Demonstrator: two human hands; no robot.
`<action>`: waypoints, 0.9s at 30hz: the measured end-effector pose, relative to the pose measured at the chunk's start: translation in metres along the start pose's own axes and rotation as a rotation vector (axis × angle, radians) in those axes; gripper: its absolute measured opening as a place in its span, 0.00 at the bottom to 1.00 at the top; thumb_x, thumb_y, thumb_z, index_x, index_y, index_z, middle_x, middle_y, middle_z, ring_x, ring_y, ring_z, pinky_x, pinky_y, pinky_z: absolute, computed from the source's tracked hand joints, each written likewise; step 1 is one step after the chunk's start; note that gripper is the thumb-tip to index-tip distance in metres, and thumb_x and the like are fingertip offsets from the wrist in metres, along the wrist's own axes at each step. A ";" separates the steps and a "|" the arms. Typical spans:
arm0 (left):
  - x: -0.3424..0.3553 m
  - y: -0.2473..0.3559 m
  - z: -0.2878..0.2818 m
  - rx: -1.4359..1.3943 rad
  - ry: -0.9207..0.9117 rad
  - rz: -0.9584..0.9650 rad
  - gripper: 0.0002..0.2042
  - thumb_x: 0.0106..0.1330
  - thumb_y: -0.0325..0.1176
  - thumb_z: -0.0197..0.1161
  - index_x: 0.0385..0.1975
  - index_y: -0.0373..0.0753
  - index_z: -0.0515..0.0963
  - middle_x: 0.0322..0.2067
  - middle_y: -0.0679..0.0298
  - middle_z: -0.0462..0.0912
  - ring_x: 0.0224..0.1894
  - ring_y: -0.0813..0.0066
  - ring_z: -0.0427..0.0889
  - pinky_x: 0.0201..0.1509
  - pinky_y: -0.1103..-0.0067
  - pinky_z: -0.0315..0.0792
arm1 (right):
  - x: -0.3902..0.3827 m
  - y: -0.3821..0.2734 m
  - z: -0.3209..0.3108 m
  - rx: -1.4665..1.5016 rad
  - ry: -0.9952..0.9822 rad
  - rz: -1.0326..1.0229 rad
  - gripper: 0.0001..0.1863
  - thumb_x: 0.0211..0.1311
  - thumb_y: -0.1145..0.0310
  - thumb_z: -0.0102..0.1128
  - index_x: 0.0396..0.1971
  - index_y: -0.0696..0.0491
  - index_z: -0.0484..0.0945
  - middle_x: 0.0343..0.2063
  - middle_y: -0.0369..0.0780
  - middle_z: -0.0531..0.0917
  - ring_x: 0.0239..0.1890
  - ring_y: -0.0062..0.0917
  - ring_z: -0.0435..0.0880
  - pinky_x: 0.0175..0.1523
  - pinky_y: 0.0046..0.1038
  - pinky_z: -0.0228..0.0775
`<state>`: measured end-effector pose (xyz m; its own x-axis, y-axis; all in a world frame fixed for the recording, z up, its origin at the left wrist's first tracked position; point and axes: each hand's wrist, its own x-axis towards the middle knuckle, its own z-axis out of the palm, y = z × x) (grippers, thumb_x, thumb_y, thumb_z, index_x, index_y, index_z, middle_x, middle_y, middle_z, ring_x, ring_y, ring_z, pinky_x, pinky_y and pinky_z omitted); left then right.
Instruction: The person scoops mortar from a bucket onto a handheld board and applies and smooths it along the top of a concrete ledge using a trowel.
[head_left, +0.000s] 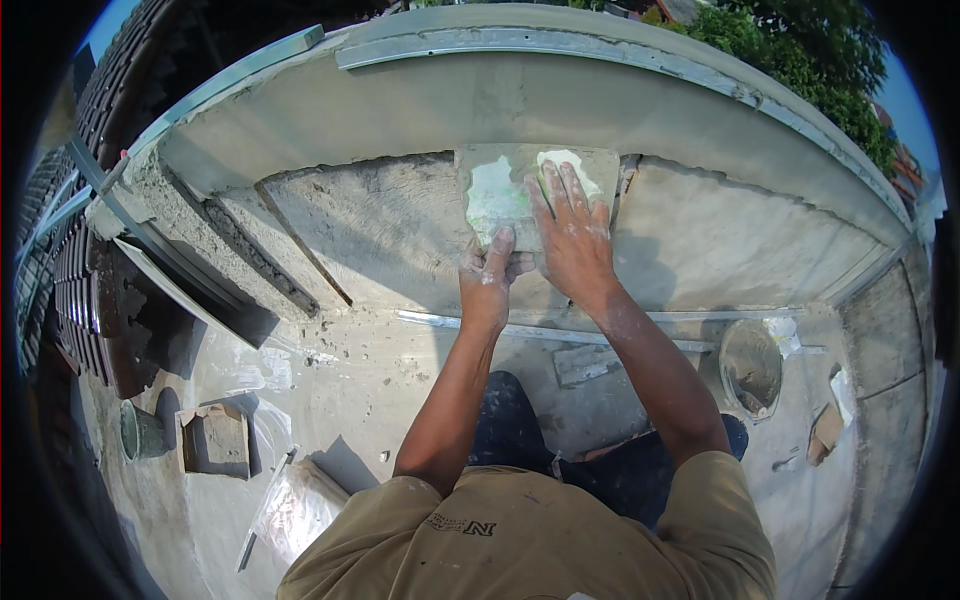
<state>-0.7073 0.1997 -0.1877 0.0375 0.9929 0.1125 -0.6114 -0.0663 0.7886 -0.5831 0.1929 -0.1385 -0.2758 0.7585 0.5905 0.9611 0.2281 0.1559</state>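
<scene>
Flat float (520,190) lies against the wall, long axis sideways. Right hand (572,235) presses it, fingers spread flat; left hand (487,280) grips its lower edge.

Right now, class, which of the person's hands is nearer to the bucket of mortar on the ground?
Right. The right hand lies flat on the grey tile against the wall, up-left of the bucket. The left hand grips the tile's lower edge, farther left.
</scene>
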 end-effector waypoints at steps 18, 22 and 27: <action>0.012 0.041 -0.040 0.019 0.062 0.074 0.15 0.65 0.40 0.60 0.42 0.34 0.72 0.32 0.64 0.77 0.30 0.73 0.79 0.36 0.77 0.76 | 0.035 -0.039 0.007 0.041 0.139 -0.138 0.28 0.56 0.72 0.51 0.60 0.57 0.65 0.61 0.50 0.65 0.66 0.43 0.60 0.49 0.43 0.60; 0.056 0.096 -0.034 -0.024 -0.059 0.246 0.17 0.64 0.40 0.62 0.42 0.32 0.71 0.33 0.63 0.77 0.28 0.74 0.79 0.33 0.80 0.77 | 0.094 -0.049 -0.019 0.059 0.307 -0.152 0.28 0.56 0.72 0.52 0.59 0.57 0.65 0.61 0.50 0.65 0.65 0.44 0.60 0.52 0.46 0.59; 0.082 0.091 -0.064 -0.059 -0.081 0.234 0.16 0.64 0.40 0.62 0.40 0.33 0.72 0.29 0.66 0.75 0.28 0.74 0.79 0.31 0.80 0.76 | 0.106 -0.067 0.007 0.051 0.350 -0.129 0.28 0.56 0.69 0.52 0.60 0.57 0.65 0.62 0.48 0.65 0.66 0.42 0.59 0.53 0.47 0.59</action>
<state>-0.8103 0.2809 -0.1454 -0.0484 0.9401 0.3375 -0.6556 -0.2848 0.6994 -0.6768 0.2625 -0.0914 -0.3639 0.4690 0.8048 0.9142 0.3452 0.2122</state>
